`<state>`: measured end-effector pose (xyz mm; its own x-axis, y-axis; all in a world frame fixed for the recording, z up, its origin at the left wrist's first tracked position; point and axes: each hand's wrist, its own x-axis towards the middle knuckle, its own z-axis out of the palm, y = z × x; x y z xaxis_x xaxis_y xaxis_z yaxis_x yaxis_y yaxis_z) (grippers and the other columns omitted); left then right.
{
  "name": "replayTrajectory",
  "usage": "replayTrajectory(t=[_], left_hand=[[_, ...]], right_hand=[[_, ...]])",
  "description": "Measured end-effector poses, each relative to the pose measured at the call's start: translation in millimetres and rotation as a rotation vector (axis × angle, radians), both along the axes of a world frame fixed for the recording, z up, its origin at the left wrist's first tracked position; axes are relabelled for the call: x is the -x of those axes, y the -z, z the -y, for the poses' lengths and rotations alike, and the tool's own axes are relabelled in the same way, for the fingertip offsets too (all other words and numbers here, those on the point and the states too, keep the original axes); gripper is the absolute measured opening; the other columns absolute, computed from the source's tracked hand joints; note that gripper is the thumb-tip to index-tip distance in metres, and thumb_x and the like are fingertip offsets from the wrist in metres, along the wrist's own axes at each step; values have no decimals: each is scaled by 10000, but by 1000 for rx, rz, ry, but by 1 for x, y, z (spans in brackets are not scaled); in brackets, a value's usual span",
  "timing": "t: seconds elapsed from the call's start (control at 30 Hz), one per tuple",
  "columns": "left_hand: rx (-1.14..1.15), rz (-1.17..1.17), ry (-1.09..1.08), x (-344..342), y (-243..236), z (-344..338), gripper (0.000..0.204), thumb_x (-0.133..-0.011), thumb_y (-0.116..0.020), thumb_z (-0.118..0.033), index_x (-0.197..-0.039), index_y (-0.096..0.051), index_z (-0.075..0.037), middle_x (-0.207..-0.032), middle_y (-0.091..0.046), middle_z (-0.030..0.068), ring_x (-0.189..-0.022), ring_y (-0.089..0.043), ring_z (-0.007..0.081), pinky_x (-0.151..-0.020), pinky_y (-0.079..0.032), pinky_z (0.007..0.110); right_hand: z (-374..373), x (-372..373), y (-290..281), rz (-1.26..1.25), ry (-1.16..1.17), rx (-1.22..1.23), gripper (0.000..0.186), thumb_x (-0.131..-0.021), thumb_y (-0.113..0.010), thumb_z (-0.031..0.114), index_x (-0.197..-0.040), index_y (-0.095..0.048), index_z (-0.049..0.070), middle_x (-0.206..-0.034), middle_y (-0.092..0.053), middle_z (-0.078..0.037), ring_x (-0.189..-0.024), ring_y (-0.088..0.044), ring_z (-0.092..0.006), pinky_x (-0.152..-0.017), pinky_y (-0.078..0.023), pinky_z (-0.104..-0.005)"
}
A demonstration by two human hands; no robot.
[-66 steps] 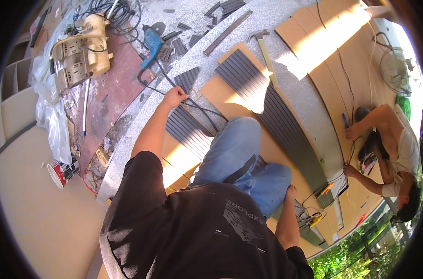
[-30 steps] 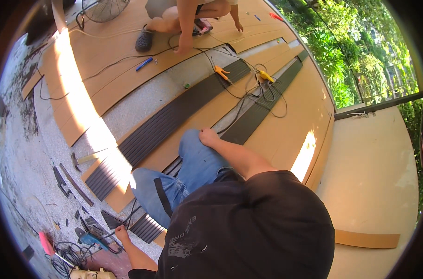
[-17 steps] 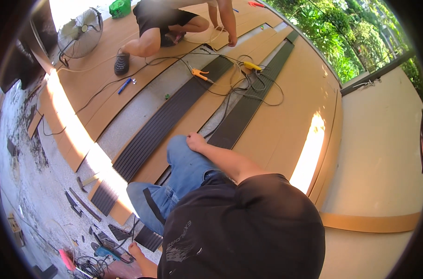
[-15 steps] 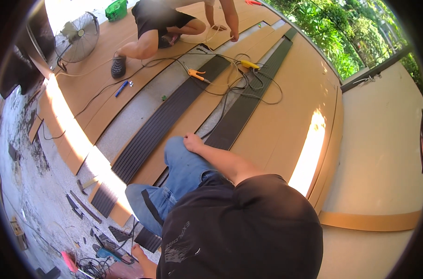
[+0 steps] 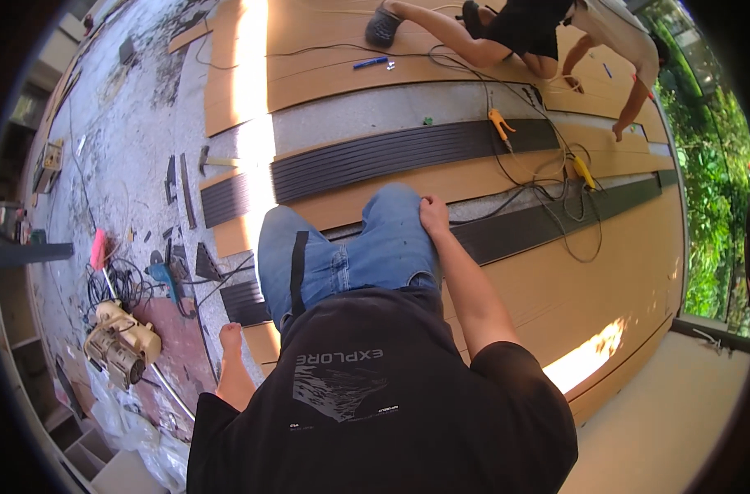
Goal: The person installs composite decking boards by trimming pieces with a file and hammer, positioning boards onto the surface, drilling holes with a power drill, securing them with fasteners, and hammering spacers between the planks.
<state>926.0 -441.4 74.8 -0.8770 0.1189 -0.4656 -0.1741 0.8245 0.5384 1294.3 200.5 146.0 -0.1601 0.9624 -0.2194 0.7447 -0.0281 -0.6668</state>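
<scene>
My right hand point(image 5: 434, 214) rests in a loose fist against the right knee of my blue jeans point(image 5: 391, 235); nothing shows in it. Low at the left, my left hand point(image 5: 231, 333) is closed beside the end of a dark ribbed plank point(image 5: 245, 303). Whether it holds anything is hidden. A blue power tool point(image 5: 162, 276) with a black cord lies on the floor past it. Under and ahead of me run tan boards point(image 5: 350, 198), and another dark ribbed board point(image 5: 416, 154) lies beyond my knees.
An orange air gun point(image 5: 500, 125) and a yellow tool point(image 5: 584, 173) lie among tangled cords. A hammer point(image 5: 218, 161) is at the left, with a beige motor-driven machine point(image 5: 121, 342) nearer. A co-worker point(image 5: 523, 41) kneels at the far right, one hand on the boards. A blue marker point(image 5: 370, 62) lies there too.
My view has swung left, so more of the cluttered floor and the beige machine shows. My right hand stays on my knee. My left hand now appears apart from the blue tool.
</scene>
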Motion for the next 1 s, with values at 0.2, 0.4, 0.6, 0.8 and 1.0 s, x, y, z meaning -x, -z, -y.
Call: replayTrajectory(t=[0.2,0.4,0.6,0.8,1.0], left_hand=[[-35,37,-27,-18,8,10,175,-866,-732,-178,-953,-736,-26,-837,-726,70,-750,-653,169,-701,-528,337],[-39,138,-88,-30,19,5,198,-878,-754,-221,-968,-750,-44,-867,-740,58,-788,-664,142,-738,-542,325],[6,31,13,-22,15,-26,301,-852,-770,-322,-995,-764,-57,-921,-765,126,-878,-728,267,-791,-559,396],[-22,-52,-54,-26,7,-50,237,-885,-733,-239,-1028,-745,-50,-960,-765,159,-921,-736,302,-844,-566,412],[-73,-227,-192,-8,7,-87,162,-927,-678,-168,-1047,-703,-63,-940,-755,148,-906,-728,314,-821,-561,406]], right_hand=[[-6,-2,1,-75,-68,-40,332,-917,-565,242,-1059,-755,10,-1020,-749,-233,-1009,-719,-371,-906,-547,-420],[-7,5,1,89,-139,-79,365,-931,-550,288,-1091,-762,38,-1058,-752,-210,-1038,-712,-374,-929,-537,-434],[-14,-7,3,80,-194,-42,353,-925,-559,245,-1075,-746,-13,-1043,-757,-204,-1007,-718,-327,-913,-533,-419],[-27,-7,16,65,-246,9,349,-916,-586,248,-1067,-748,-23,-1040,-759,-196,-993,-713,-325,-913,-532,-420],[-19,6,7,58,-251,40,344,-914,-573,220,-1081,-741,-30,-1057,-756,-193,-999,-707,-314,-918,-529,-413]])
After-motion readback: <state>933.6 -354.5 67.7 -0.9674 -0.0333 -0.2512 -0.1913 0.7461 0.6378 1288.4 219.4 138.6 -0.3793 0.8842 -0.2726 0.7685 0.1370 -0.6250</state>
